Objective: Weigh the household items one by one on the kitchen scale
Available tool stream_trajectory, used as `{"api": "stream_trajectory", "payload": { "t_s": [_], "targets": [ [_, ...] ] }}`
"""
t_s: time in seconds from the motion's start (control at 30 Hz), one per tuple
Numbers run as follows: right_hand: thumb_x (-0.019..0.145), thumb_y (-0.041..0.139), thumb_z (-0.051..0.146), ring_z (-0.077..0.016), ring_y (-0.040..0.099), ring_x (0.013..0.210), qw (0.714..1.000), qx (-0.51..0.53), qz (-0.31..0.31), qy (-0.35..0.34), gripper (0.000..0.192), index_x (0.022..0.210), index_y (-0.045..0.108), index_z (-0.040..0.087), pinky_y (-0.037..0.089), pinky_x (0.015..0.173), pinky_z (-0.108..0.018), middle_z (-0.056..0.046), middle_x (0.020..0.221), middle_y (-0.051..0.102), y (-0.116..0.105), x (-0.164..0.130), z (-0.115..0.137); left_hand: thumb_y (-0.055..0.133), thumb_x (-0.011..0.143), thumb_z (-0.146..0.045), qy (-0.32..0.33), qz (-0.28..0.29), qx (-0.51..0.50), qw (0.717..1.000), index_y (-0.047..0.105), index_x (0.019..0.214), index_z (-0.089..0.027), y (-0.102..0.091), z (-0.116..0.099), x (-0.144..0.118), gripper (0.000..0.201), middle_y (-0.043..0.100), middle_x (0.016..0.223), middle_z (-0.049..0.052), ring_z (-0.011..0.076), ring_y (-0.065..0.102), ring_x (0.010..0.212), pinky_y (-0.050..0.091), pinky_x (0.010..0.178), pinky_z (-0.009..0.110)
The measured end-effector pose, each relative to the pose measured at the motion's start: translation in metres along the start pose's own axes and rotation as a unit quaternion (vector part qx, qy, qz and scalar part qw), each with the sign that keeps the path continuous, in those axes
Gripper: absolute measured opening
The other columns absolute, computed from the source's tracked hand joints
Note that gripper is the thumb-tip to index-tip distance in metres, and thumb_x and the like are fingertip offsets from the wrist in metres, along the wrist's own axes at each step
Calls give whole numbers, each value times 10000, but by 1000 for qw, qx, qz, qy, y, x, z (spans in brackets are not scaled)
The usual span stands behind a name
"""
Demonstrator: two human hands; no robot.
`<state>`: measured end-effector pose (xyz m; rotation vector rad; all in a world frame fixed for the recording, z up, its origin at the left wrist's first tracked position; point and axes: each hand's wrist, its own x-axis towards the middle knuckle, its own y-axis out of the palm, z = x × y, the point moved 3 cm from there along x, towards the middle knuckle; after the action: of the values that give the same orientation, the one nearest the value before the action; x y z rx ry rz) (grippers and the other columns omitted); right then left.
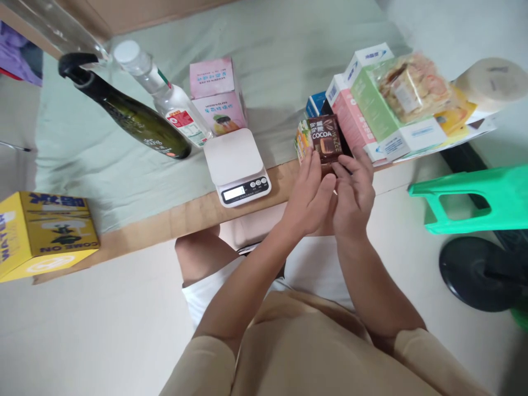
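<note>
My left hand (pixel 308 193) and my right hand (pixel 355 190) are raised together at the table's front edge, both holding a small brown cocoa box (pixel 325 138) by its lower end. The box stands upright between my fingertips, its printed face turned toward me. Behind it on the left a colourful carton (pixel 302 141) peeks out. A white kitchen scale (pixel 237 166) with an empty platform and a lit display sits on the table just left of my left hand.
A dark green bottle (pixel 132 118), a clear bottle (pixel 167 96) and a pink box (pixel 216 96) stand behind the scale. A yellow box (pixel 43 234) overhangs the left edge. Stacked cartons (pixel 369 113) with a snack bag (pixel 412 85) are right; a green stool (pixel 474 201) stands beside.
</note>
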<state>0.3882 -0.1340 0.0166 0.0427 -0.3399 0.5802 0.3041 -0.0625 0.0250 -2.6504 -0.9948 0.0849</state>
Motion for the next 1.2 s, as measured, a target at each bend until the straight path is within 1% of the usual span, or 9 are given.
{"api": "stream_trajectory", "payload": {
  "t_s": [0.13,0.27,0.47,0.6,0.73,0.87,0.93,1.07,1.2],
  "targets": [
    [941,516,425,-294,504,1458,1000,-6,13,2,372,1260,626,269,444,1256,-574,-112,1550,395,1,-10,-4,268,1016,-710,34,-22,-21,999,310,1625,-298,1,11,-2,736,252,1774,22,223,159,1685,166,1409,437],
    [931,511,413,-285,594,1320,999,-30,4,19,407,1305,610,285,467,1228,-592,-114,1446,448,3,-15,-14,202,993,-761,19,-19,-24,999,264,1645,-229,0,15,-5,844,214,1784,86,244,152,1687,168,1406,453],
    [961,459,397,-282,572,1412,1000,-17,19,7,468,1410,544,291,462,1232,-592,-119,1483,521,6,-17,-11,217,1012,-729,28,-20,-18,999,289,1639,-279,3,12,-4,776,262,1771,30,225,164,1685,171,1408,443],
    [955,516,372,-283,585,1408,999,6,42,17,451,1397,575,303,535,1156,-552,-114,1480,572,4,-40,-3,250,1028,-696,40,-30,-4,999,343,1617,-323,-20,21,-21,704,298,1760,16,221,185,1682,199,1399,476],
    [947,554,375,-249,670,1262,994,2,93,50,379,1307,627,283,616,1028,-464,-122,1422,599,15,-71,1,359,1018,-684,12,-93,12,996,493,1531,-274,-91,48,-79,670,463,1676,80,270,393,1600,268,1371,506],
    [964,540,345,-231,669,1256,977,27,201,62,363,1312,616,276,602,1052,-445,-130,1429,607,54,-101,11,485,981,-671,-48,-300,23,952,710,1234,-292,-191,72,-168,508,723,1333,38,321,607,1363,466,1207,527],
    [967,533,340,-234,660,1280,961,42,266,60,365,1316,613,270,593,1068,-449,-135,1458,603,83,-116,20,507,982,-633,-65,-389,44,918,736,1082,-322,-239,75,-216,398,755,1151,-14,302,660,1215,478,1163,563],
    [939,545,366,-268,633,1339,917,60,390,50,395,1302,626,233,586,1092,-491,-151,1449,635,155,-151,40,574,948,-539,-71,-484,113,865,705,983,-299,-321,67,-298,275,697,1047,-40,304,575,1234,329,1277,599],
    [946,486,364,-298,512,1498,846,33,532,13,549,1442,557,141,461,1255,-544,-198,1564,552,250,-192,72,570,942,-550,-102,-532,127,831,587,1001,-269,-386,81,-344,287,606,1268,-54,360,223,1535,19,1371,559]
  ]
}}
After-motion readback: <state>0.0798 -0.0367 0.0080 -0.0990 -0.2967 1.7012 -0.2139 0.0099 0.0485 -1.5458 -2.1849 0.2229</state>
